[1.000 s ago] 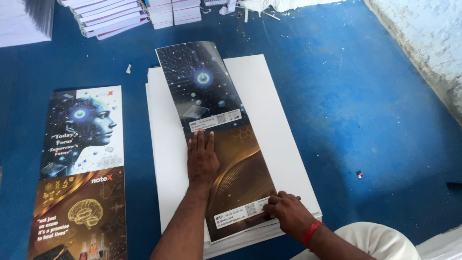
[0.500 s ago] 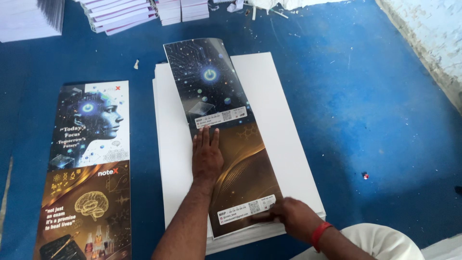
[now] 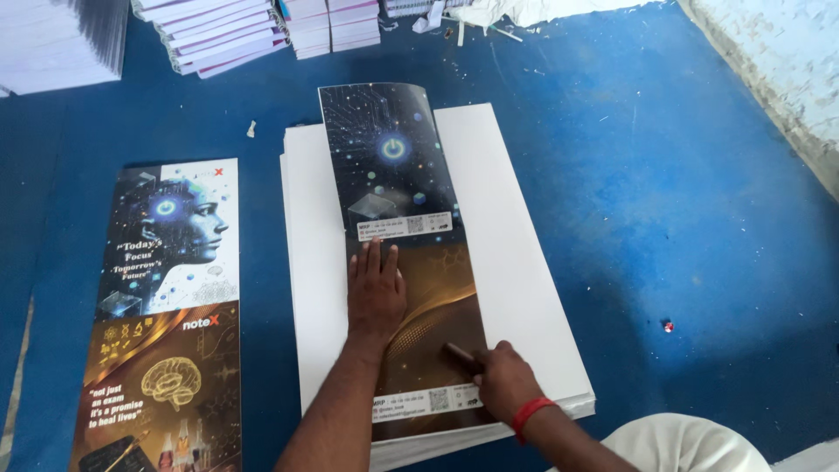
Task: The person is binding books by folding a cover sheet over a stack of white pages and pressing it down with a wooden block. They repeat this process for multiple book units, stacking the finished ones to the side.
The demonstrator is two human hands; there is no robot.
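Slid right hand (image 3: 505, 381) up the glossy sheet (image 3: 411, 262), apparently fisted; left hand (image 3: 376, 288) flat beside. Could crease if dragged.

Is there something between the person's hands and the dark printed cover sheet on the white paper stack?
Nothing visible. The left hand lies flat on the printed cover sheet, and the right hand touches its lower right part. The sheet rests directly on the white paper stack.
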